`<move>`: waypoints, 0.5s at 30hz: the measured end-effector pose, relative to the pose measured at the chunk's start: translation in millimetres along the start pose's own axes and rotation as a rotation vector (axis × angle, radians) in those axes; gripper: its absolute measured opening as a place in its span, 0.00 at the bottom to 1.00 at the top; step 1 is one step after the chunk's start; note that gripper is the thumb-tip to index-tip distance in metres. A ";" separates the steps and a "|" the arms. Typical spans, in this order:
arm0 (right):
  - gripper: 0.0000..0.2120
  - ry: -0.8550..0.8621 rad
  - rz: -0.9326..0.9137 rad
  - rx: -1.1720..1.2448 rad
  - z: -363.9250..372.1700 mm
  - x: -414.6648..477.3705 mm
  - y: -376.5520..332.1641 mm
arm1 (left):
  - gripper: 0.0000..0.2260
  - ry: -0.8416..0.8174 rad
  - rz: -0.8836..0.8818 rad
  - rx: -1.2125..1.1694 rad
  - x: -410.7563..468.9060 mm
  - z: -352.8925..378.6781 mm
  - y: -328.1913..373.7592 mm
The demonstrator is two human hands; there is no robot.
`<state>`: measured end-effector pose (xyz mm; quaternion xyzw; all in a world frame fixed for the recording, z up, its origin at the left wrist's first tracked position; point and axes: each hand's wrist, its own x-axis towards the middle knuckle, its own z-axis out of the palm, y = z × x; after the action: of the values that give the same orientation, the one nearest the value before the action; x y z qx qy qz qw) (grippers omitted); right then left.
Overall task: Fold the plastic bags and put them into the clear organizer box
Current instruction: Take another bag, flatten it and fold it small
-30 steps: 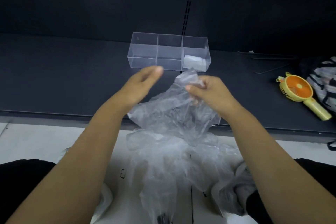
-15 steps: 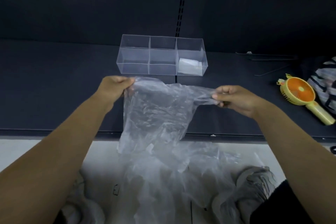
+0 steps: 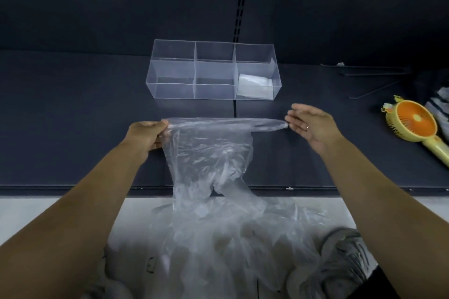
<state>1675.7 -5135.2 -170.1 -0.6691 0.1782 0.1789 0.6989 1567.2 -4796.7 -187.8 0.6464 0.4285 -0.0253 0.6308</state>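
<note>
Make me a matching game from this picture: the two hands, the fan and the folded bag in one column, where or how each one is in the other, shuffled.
Things:
1. left hand
2. right hand
3. fan
4. folded bag

Place or state:
a. lying at the right end of the shelf
b. in the right compartment of the box
c. grips the left end of the stretched bag
d. open, fingers straight, by that bag's right end

Pairs: 1-c, 2-d, 3-a, 4-b
</note>
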 end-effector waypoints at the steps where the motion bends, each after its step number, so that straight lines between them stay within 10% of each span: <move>1: 0.12 -0.018 0.038 -0.061 2.6 2.6 2.8 | 0.08 -0.011 -0.005 0.011 1.0 -0.4 -1.1; 7: 0.19 0.195 -0.006 -0.589 11.5 11.0 18.7 | 0.07 -0.006 0.004 0.001 4.9 -2.2 -5.8; 11: 0.05 0.230 -0.085 -0.738 18.3 8.4 29.5 | 0.07 -0.013 0.041 0.010 3.4 -0.4 -8.0; 15: 0.04 0.219 0.029 -0.363 27.7 7.5 27.2 | 0.06 -0.020 0.050 0.017 1.9 -1.1 -9.6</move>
<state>1669.2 -5106.4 -196.4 -0.7968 0.2276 0.1443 0.5408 1562.2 -4796.4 -196.3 0.6618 0.4056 -0.0198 0.6301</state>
